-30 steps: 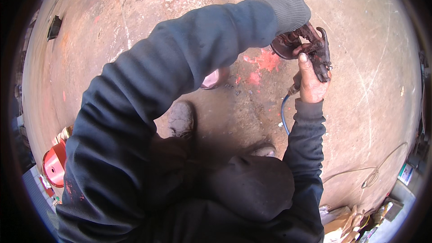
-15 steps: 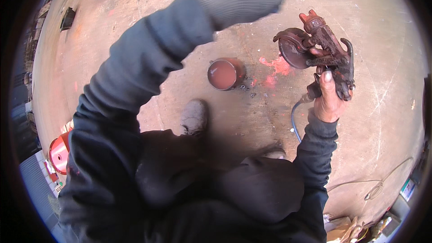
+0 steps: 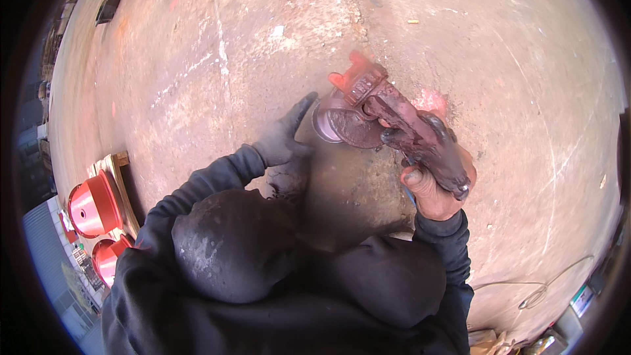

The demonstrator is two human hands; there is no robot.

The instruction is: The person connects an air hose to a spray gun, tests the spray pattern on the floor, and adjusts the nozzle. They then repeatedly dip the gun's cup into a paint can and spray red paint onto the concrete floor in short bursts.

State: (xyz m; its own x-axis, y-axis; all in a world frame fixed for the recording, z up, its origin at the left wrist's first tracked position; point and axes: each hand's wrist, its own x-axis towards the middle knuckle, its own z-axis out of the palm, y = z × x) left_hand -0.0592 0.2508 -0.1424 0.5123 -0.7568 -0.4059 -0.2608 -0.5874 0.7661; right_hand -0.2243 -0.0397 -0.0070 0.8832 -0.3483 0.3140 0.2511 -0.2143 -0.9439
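Note:
My right hand (image 3: 439, 187), bare, is closed around the handle of a paint spray gun (image 3: 413, 118) caked in dark red-brown paint. The gun slants up and left, with its bright red nozzle end (image 3: 357, 80) pointing away from me. Under it, the round lid (image 3: 355, 128) overlaps a paint cup (image 3: 324, 123), of which only part of the rim and pinkish inside shows. Whether the lid touches the cup, I cannot tell. My left hand (image 3: 282, 139), in a grey glove, is just left of the cup with thumb and fingers apart, holding nothing.
Red drum-like parts (image 3: 97, 205) rest by a wooden pallet (image 3: 125, 187) at the left. A dark box (image 3: 108, 6) sits far left. Red paint stains (image 3: 432, 100) mark the concrete floor beyond my right hand. A thin cable (image 3: 542, 286) lies at the lower right.
My left hand has come down from the upper middle to beside the cup. My right hand has brought the spray gun left and nearer me, so its lid now overlaps the cup.

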